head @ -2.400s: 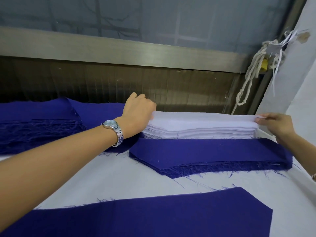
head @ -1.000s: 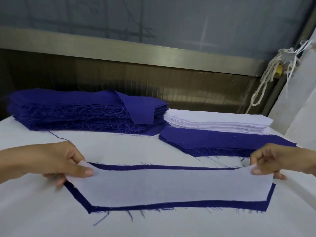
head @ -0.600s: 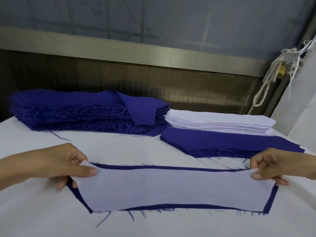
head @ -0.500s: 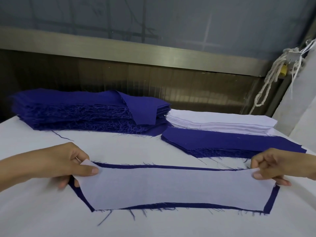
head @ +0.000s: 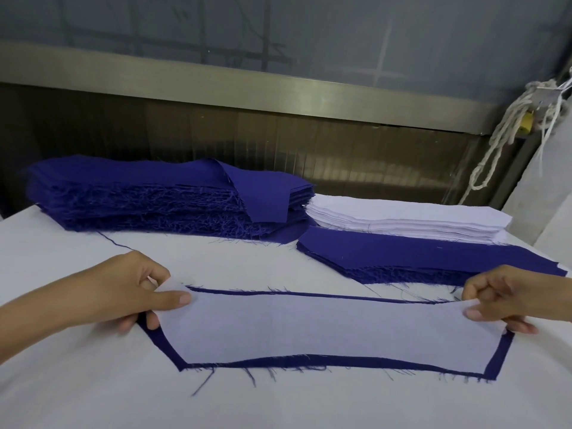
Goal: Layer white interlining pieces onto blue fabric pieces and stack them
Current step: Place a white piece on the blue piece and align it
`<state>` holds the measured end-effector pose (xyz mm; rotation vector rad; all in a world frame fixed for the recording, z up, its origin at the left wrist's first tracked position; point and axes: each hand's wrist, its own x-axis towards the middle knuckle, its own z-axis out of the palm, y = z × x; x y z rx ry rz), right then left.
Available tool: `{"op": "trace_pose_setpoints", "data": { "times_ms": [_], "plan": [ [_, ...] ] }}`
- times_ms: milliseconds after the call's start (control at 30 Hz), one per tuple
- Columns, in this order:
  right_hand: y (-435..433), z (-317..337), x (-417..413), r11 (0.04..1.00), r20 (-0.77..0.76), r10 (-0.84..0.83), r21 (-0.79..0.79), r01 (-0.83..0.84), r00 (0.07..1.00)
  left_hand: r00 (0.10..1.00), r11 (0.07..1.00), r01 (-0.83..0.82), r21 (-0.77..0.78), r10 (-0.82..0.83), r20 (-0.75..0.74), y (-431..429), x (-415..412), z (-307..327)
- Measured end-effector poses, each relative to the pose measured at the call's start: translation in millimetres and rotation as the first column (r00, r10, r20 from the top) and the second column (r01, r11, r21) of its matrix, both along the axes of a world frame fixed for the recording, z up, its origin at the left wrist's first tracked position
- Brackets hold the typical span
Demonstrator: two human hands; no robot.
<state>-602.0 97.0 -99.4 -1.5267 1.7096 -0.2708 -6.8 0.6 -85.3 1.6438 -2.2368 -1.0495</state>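
Both hands pinch the ends of the thin white interlining piece (head: pixel 325 328): left hand (head: pixel 123 292) on its left corner, right hand (head: pixel 507 297) on its right. It lies over the frayed-edged blue fabric piece (head: pixel 383 364) on the white tabletop (head: pixel 93 391), with a blue border showing. It looks light and floppy, so end grips suit it. Behind sit a white interlining stack (head: pixel 402 219) and fuzzy-edged blue fabric stacks (head: pixel 139 196).

One view only: camera on my head, wide-angle, facing forward and down, close over the white table (head: pixel 77 382). My hands enter low at both edges; far wall (head: pixel 278 35) fills the top.
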Motion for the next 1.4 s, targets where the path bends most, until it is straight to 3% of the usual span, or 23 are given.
{"op": "trace_pose_setpoints", "data": {
  "times_ms": [400, 633, 733, 800, 867, 1000, 1167, 1267, 1400],
  "plan": [
    [3.4, -0.8, -4.3, 0.999, -0.094, -0.035, -0.005, 0.035, 0.995, 0.990, 0.997, -0.051, -0.056, 0.058, 0.132, -5.4, 0.1, -5.8],
    [9.5, 9.4, 4.9, 0.993, -0.157, -0.117, 0.010, 0.120, 0.981, 0.901, 0.936, -0.082, -0.341, 0.216, 0.377, -15.5, 15.5, -4.1],
    [11.6, 23.1, 18.1, 0.973, -0.104, -0.227, -0.069, 0.221, 0.968, 0.945, 0.763, -0.022, -0.647, 0.226, 0.235, -20.8, 17.7, -5.9],
    [8.8, 31.8, 19.7, 0.879, -0.017, -0.426, -0.247, 0.409, 0.905, 0.986, 0.585, -0.017, -0.811, 0.146, 0.085, -18.3, 12.9, -5.7],
    [3.1, 38.1, 14.7, 0.751, 0.053, -0.563, -0.385, 0.537, 0.825, 0.998, 0.500, -0.001, -0.866, 0.061, 0.034, -12.5, -4.3, -0.5],
    [-11.6, 52.1, 7.9, 0.625, 0.033, -0.681, -0.493, 0.605, 0.731, 0.982, 0.368, 0.180, -0.912, -0.115, 0.147, -7.8, -56.1, 13.2],
    [-37.7, 62.6, -16.5, 0.472, 0.082, -0.759, -0.614, 0.633, 0.646, 0.939, 0.222, 0.334, -0.916, -0.162, 0.303, -39.7, -129.8, 33.5],
    [-54.0, 58.6, -35.0, 0.405, 0.096, -0.782, -0.673, 0.619, 0.616, 0.906, 0.125, 0.418, -0.900, -0.130, 0.402, -65.5, -183.9, 39.6],
    [-77.3, 49.8, -50.5, 0.352, 0.078, -0.811, -0.726, 0.590, 0.580, 0.829, 0.114, 0.557, -0.823, -0.024, 0.558, -93.6, -243.4, 43.0]
  ]
}}
